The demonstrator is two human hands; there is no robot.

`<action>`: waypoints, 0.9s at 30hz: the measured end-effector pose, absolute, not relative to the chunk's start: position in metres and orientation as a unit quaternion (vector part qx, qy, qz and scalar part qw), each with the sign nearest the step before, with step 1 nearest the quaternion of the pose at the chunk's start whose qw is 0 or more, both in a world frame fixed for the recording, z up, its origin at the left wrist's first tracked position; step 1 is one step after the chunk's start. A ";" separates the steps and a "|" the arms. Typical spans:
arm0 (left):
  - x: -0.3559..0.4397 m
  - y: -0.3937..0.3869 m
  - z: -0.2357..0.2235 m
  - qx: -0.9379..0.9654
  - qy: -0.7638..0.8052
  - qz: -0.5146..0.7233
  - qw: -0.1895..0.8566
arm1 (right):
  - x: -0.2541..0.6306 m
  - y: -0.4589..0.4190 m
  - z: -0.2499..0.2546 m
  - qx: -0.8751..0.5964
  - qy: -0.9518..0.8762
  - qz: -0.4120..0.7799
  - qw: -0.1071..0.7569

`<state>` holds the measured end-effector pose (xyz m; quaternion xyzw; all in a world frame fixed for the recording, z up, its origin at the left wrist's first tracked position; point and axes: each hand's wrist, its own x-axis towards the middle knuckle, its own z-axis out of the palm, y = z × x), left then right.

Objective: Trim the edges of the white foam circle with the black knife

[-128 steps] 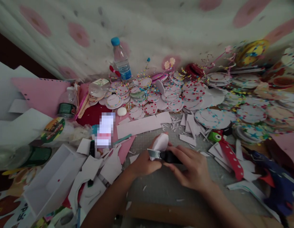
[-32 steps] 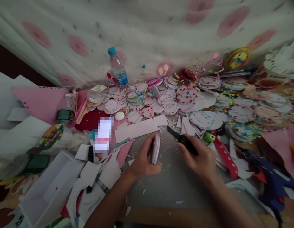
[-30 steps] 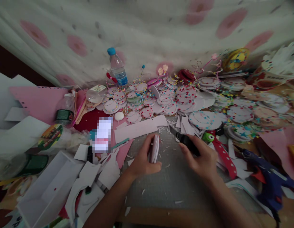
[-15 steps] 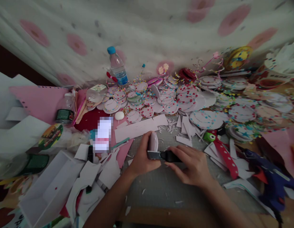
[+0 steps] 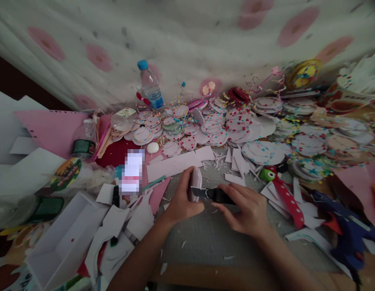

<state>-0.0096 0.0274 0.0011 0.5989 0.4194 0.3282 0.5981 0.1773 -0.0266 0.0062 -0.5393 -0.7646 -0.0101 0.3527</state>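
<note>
Black cutter (image 5: 222, 196) has swung left since a second ago, its blade (image 5: 198, 191) at the white disc (image 5: 195, 178) above the worktop (image 5: 190, 275). Right grip (image 5: 248, 210) wraps the cutter; left grip (image 5: 183, 202) pinches the disc. Twisting or overpressing could slip steel into the left thumb (image 5: 196, 209).

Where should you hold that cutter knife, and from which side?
Probably by its black handle, coming from the right: the handle is thicker and points that way, while the bare metal blade points left toward the white rounded piece, so keep off that end.
</note>
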 end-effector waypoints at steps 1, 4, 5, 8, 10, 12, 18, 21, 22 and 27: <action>-0.010 0.027 0.001 0.600 0.416 0.325 0.601 | 0.179 -0.026 0.005 -0.548 -0.757 -0.009 0.356; -0.014 0.024 0.002 0.609 0.397 0.307 0.615 | 0.188 -0.023 -0.001 -0.618 -0.684 -0.007 0.388; -0.014 0.023 0.002 0.610 0.390 0.302 0.619 | 0.192 -0.021 -0.002 -0.644 -0.651 -0.012 0.402; -0.014 0.022 0.002 0.610 0.376 0.302 0.629 | 0.199 -0.019 -0.002 -0.666 -0.618 -0.010 0.418; -0.013 0.022 0.003 0.606 0.369 0.308 0.634 | 0.197 -0.020 0.000 -0.636 -0.651 0.016 0.414; -0.013 0.023 0.006 0.607 0.361 0.315 0.634 | 0.193 -0.022 0.003 -0.597 -0.690 0.039 0.408; -0.012 0.024 0.008 0.634 0.328 0.315 0.626 | 0.182 -0.026 0.009 -0.511 -0.770 0.053 0.379; -0.011 0.023 0.004 0.644 0.318 0.306 0.625 | 0.180 -0.025 0.011 -0.494 -0.787 0.056 0.365; -0.010 0.023 0.002 0.649 0.316 0.305 0.622 | 0.179 -0.025 0.011 -0.489 -0.791 0.057 0.363; -0.008 0.022 -0.002 0.671 0.311 0.320 0.593 | 0.178 -0.026 0.012 -0.479 -0.800 0.053 0.358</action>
